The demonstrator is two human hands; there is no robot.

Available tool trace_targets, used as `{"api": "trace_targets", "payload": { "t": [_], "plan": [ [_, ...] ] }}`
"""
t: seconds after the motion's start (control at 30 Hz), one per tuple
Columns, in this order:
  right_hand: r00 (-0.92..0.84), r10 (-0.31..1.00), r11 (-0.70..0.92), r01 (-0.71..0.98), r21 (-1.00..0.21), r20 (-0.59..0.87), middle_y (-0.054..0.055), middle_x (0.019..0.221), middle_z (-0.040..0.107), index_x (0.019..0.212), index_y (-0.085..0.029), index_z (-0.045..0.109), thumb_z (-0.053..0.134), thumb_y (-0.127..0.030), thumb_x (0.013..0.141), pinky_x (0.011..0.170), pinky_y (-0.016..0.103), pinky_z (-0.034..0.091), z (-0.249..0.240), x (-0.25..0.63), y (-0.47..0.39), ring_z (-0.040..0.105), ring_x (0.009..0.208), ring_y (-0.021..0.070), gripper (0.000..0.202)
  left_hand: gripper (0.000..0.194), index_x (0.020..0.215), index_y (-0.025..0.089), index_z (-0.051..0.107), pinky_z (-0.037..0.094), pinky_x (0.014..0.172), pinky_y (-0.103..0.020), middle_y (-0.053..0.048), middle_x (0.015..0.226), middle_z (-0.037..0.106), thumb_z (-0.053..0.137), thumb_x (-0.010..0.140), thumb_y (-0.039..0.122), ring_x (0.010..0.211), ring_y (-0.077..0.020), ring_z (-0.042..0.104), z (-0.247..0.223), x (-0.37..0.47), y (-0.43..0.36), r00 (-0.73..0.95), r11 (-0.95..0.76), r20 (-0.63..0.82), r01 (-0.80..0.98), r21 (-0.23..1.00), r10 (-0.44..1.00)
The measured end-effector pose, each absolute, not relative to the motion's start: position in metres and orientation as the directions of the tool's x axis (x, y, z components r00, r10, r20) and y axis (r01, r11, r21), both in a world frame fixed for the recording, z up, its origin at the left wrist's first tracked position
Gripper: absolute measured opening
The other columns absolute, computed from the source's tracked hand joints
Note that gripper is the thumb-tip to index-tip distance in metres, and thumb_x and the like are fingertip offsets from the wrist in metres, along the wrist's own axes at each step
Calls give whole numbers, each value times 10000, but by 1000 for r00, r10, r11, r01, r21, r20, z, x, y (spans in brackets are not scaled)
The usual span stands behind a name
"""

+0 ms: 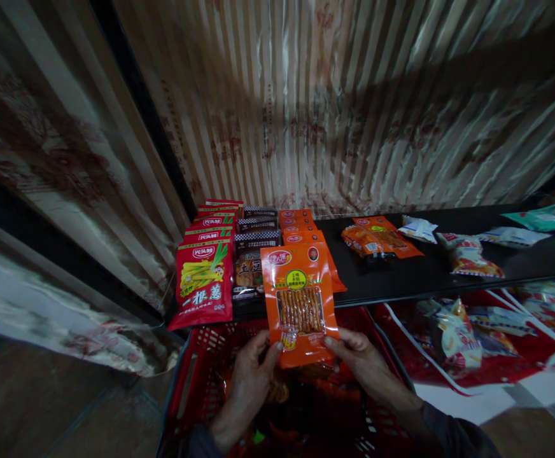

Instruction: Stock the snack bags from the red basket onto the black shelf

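An orange snack packet (299,308) with a clear window is held upright at the shelf's front edge. My left hand (251,375) pinches its lower left corner, and my right hand (361,362) grips the lower right corner. Behind it stands a row of matching orange packets (301,222). To the left of that row are dark snack packets (257,239) with checkered tops, then a row of red snack packets (204,280) at the shelf's left end. The front packet partly hides the ones behind it.
Below my hands is a red plastic basket (194,381) with packets inside. More packets lie loose on the black shelf (368,280), including an orange pair (380,238) and a small bag (468,254). A red bag (492,375) of snacks stands at right. Patterned curtain (277,114) hangs behind.
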State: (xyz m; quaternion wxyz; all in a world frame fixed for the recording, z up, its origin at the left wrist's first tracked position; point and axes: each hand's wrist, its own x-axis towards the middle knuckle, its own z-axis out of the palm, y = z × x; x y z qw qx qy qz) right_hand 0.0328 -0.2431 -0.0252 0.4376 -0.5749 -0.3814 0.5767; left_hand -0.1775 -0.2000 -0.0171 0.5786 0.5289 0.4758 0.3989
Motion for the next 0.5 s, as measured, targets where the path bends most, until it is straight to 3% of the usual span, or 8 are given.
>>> {"api": "trace_targets", "payload": {
  "t": [0.1, 0.2, 0.37, 0.5],
  "plan": [
    [57, 945, -318, -68, -946, -322, 7, 578, 654, 923, -184, 760, 711, -682, 695, 402, 195, 398, -24, 33, -241, 523, 455, 100, 550, 308, 862, 171, 701, 542, 743, -302, -64, 865, 741, 686, 757, 461, 797, -210, 666, -19, -176, -200, 226, 132, -134, 25, 991, 965],
    [67, 942, -323, -77, -943, -328, -7, 534, 628, 922, -182, 762, 714, -672, 700, 411, 209, 396, -23, 33, -240, 510, 433, 101, 540, 348, 889, 170, 707, 514, 587, -262, -44, 821, 728, 684, 746, 486, 596, -148, 595, -19, -176, -199, 234, 175, -180, 41, 984, 956],
    [61, 958, -274, -85, -958, -279, -12, 531, 610, 860, -184, 768, 715, -664, 707, 447, 225, 404, -22, 33, -239, 506, 451, 101, 506, 345, 913, 168, 723, 503, 602, -236, -42, 824, 720, 686, 749, 470, 676, -152, 611, -15, -177, -198, 237, 143, -148, 40, 989, 960],
    [61, 969, -235, -77, -969, -240, -8, 523, 606, 806, -186, 765, 713, -652, 716, 465, 235, 401, -23, 33, -238, 508, 466, 109, 478, 418, 941, 158, 718, 451, 482, -220, -27, 767, 695, 674, 747, 526, 525, -110, 534, -13, -179, -198, 254, 166, -176, 61, 984, 951]
  ]
}}
